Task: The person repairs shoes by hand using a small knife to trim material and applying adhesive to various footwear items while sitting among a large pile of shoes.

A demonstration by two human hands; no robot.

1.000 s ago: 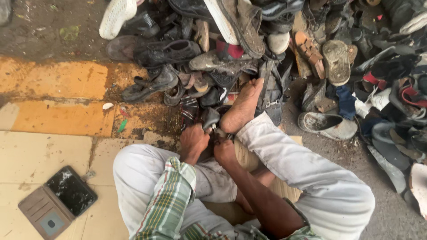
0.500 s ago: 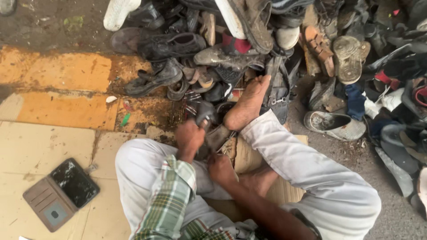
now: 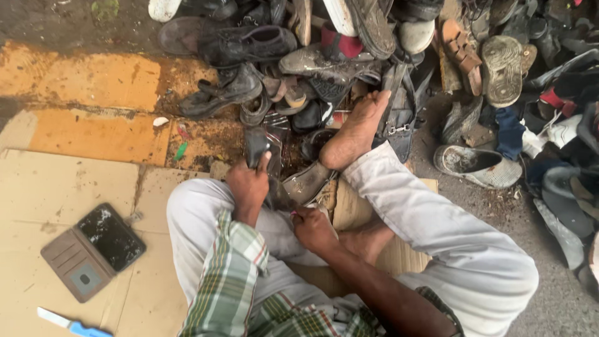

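A worn shoe (image 3: pixel 304 182) lies between the person's knees, pinned under the bare right foot (image 3: pixel 355 133). The left hand (image 3: pixel 248 185) grips a dark tool (image 3: pixel 257 147) upright over it; the right hand (image 3: pixel 314 228) closes on the shoe's near edge. The tool could slip toward that hand or foot — both sit close. Counted: one shoe in work, one tool, one phone (image 3: pixel 93 249) near left, one blue-handled blade (image 3: pixel 73 324) — and a far heap of shoes (image 3: pixel 349 43) too tangled to number.
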